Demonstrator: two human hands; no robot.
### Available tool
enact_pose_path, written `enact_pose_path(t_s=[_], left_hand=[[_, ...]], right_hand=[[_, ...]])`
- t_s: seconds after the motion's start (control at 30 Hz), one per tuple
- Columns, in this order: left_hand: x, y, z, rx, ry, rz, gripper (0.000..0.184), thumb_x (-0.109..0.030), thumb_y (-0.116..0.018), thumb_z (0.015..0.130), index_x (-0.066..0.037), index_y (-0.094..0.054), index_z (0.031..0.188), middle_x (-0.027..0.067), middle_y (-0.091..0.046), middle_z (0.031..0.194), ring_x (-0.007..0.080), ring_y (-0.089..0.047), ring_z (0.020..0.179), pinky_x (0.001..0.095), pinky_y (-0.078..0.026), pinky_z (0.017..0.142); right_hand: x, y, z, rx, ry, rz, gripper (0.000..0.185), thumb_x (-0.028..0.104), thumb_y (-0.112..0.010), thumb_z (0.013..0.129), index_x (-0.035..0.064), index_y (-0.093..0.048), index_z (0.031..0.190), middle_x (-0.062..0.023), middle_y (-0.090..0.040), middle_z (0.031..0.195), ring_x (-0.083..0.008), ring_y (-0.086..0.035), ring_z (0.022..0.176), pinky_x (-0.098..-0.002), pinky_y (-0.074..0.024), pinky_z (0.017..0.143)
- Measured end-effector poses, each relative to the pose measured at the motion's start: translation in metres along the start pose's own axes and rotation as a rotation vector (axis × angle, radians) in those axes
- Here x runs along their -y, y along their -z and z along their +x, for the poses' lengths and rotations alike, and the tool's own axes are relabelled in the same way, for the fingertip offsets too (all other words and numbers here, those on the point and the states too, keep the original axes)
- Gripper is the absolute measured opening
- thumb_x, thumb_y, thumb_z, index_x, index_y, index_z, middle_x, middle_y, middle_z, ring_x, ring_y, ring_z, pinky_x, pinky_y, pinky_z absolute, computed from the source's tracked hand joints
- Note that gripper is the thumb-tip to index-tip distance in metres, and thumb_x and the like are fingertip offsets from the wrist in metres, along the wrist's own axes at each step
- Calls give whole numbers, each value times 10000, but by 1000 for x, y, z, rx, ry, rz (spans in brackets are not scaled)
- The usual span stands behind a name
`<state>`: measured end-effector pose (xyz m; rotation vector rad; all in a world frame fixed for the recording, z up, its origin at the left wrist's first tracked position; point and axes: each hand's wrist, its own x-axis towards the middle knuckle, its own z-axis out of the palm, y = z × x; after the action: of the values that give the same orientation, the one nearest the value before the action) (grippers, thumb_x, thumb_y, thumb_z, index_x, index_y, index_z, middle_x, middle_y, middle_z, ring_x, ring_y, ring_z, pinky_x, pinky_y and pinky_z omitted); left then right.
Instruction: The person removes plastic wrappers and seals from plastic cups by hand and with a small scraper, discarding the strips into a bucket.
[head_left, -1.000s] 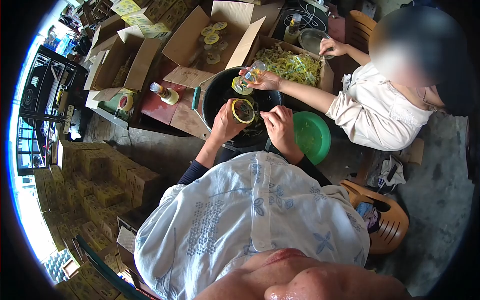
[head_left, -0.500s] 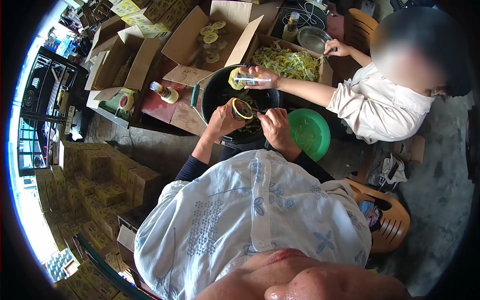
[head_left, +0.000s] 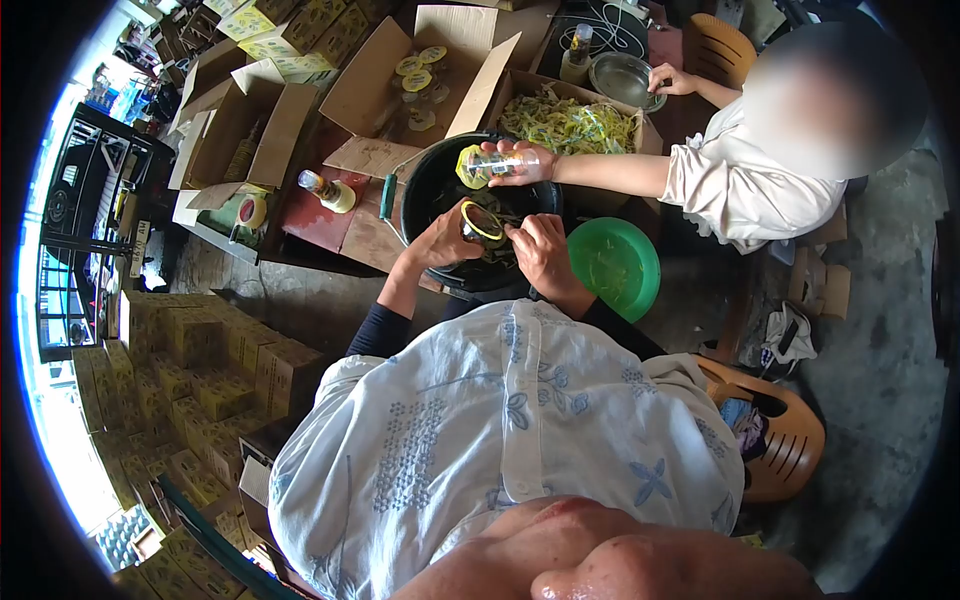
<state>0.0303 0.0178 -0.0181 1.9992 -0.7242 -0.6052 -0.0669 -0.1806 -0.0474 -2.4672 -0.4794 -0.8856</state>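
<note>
My left hand (head_left: 446, 240) is wrapped round a clear jar with a yellow rim (head_left: 484, 222), tilted so that its round end faces my right hand. Close beside that rim, my right hand (head_left: 543, 258) is closed in a pinch; whatever is between its fingertips is too small to make out. Both hands are over a black bucket (head_left: 412, 190) with dark strips inside. Across from me, a co-worker's hand (head_left: 527, 165) holds a clear container with a yellow end (head_left: 488, 167) over the same bucket.
A green basin (head_left: 640, 262) stands right of the bucket. Behind are a carton of yellow-green strips (head_left: 575, 120), an open carton (head_left: 375, 85) holding yellow-lidded jars, and a metal bowl (head_left: 622, 85). A bottle (head_left: 335, 192) stands left; stacked boxes (head_left: 200, 350) fill the lower left.
The co-worker's container has tilted slightly and the co-worker has leaned back a little. My right fingertips have shifted slightly at the jar's rim; my left hand keeps its hold.
</note>
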Motion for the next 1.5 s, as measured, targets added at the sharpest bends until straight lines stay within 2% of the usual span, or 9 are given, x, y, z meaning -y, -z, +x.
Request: enact_pose_path(t_s=[0.2,0.37,0.4,0.5,0.9,1.03,1.2,1.3,1.5], left_hand=[[16,2,8,83,-114,-83,508,-130,-787,695,-26,-544,1129,43,-624,1013,154,-570,923,313,-470,854],[-4,3,-1,-43,45,-41,597,-186,-838,735,17,-540,1210,49,-620,1029,130,-553,911,290,-465,841],[-1,3,1,-64,3,-64,603,-204,-831,695,24,-548,1176,102,-604,934,205,-604,882,311,-480,810],[10,0,-2,-172,-231,26,630,-154,-805,679,28,-539,1221,129,-635,1003,222,-625,933,324,-489,854],[16,-1,-9,-399,-296,199,657,-81,-770,583,0,-548,1195,165,-547,1122,362,-527,1115,400,-432,971],[11,-5,-6,-443,-319,222,648,-29,-781,618,6,-539,1218,175,-578,1143,369,-568,1077,401,-460,950],[6,-6,-5,-435,-258,139,678,-27,-776,655,-5,-507,1277,157,-606,1177,310,-603,1138,364,-464,996],[5,-5,-4,-428,-266,140,682,-40,-778,664,-7,-505,1288,165,-609,1199,316,-602,1148,377,-464,1002],[2,-6,-7,-454,-276,114,658,-27,-783,671,19,-512,1269,194,-608,1194,363,-589,1141,402,-477,976]], right_hand=[[-10,-6,0,-3,-115,78,163,15,-688,756,67,-656,907,-55,-519,836,-242,-571,827,-405,-437,786],[-10,1,0,-6,-162,83,138,33,-709,747,84,-668,869,-37,-524,827,-225,-569,826,-396,-430,772],[-10,3,1,-8,-157,76,137,39,-718,749,85,-669,869,-32,-526,824,-218,-567,827,-392,-431,770],[-5,7,-1,-15,-199,87,123,56,-735,765,98,-658,851,-29,-535,802,-217,-583,822,-390,-431,771],[-14,43,-2,-105,-350,156,120,41,-752,770,91,-661,830,-23,-593,773,-228,-588,733,-383,-428,724],[-49,64,-41,-21,-541,392,169,-14,-748,777,5,-684,932,-92,-665,818,-197,-632,676,-305,-504,615],[-102,63,-126,150,-920,334,237,28,-779,753,-3,-695,973,-115,-697,818,-209,-665,691,-312,-527,649],[-118,40,-170,211,-1029,125,266,56,-779,771,-20,-684,1007,-89,-696,817,-150,-658,709,-305,-525,676],[-124,-9,-223,214,-1046,-68,297,88,-763,745,33,-702,1031,-117,-718,877,-235,-697,780,-361,-538,724]])
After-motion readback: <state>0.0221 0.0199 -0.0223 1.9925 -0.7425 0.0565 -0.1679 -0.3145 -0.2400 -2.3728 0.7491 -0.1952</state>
